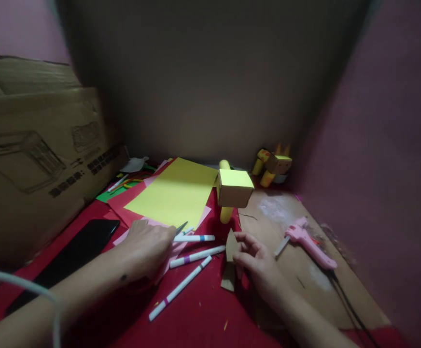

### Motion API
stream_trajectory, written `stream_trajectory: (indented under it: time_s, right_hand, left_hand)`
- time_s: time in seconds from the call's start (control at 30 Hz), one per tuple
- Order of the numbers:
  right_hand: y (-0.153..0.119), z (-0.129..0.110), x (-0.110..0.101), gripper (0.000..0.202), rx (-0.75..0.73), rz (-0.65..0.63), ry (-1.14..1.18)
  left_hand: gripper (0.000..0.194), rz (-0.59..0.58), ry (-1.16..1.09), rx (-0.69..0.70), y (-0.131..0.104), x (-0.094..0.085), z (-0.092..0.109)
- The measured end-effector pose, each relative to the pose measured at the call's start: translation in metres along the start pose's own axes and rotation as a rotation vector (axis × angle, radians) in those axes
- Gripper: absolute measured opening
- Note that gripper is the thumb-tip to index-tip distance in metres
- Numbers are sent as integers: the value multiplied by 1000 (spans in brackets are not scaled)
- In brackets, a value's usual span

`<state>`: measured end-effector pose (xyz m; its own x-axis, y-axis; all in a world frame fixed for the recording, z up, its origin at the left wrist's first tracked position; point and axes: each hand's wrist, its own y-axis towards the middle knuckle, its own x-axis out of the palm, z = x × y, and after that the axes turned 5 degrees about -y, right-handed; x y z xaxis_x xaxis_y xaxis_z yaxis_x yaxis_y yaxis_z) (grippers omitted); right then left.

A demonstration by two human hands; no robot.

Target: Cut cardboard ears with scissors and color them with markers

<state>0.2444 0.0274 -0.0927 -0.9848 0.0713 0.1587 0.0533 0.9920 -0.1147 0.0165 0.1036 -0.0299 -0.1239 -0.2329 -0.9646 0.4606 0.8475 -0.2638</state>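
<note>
My left hand (pixel 148 246) is closed, knuckles up, over the pink paper. A pointed grey blade of scissors (pixel 182 227) sticks out past its fingers; the handles are mostly hidden beneath the hand. My right hand (pixel 252 258) pinches a small cardboard piece (pixel 231 247) with a pointed top, held upright. Another cardboard scrap (pixel 228 282) shows just under it. White markers (pixel 187 280) lie between my hands. Beyond them stands a model with a yellow-topped cardboard box head (pixel 235 189) and yellow tube parts.
Yellow paper (pixel 174 188) lies over red and pink sheets. A pink glue gun (pixel 310 241) rests on a cardboard sheet (pixel 279 285) at right. A finished-looking yellow animal figure (pixel 277 164) stands at the back. At left are a black phone (pixel 73 251) and a large carton (pixel 36 140).
</note>
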Motion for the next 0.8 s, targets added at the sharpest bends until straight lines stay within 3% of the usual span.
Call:
stream_trajectory:
  time_s: [0.1, 0.17, 0.2, 0.23, 0.27, 0.3, 0.4, 0.53, 0.6, 0.8]
  right_hand:
    - [1, 4, 0, 31, -7, -6, 11]
    - [1, 7, 0, 30, -3, -9, 28]
    - [1, 9, 1, 30, -8, 0, 39]
    - [1, 10, 1, 31, -14, 14, 40]
    - [1, 10, 2, 32, -19, 22, 42]
    - [0, 10, 3, 32, -13, 21, 43]
    - [-2, 9, 4, 33, 21, 63, 54]
    - [-3, 9, 4, 38, 65, 72, 72]
    - [-3, 10, 3, 40, 82, 80, 73]
    - [-4, 11, 3, 43, 118, 73, 84]
  left_hand:
    - [19, -34, -67, 14, -8, -6, 1]
    - [20, -43, -144, 75, -8, -15, -14]
    - [30, -8, -182, 111, -5, -21, -27]
    - [38, 154, -184, 125, -1, -28, -42]
    - [37, 391, -118, 55, 3, -35, -59]
    - [40, 528, -70, -27, 7, -42, -75]
    - [48, 835, 123, -185, 13, -61, -117]
    - [52, 1094, 268, -380, 4, -83, -150]
    - [54, 1159, 306, -454, -2, -94, -164]
    - [44, 1017, 402, -489, 7, -106, -200]
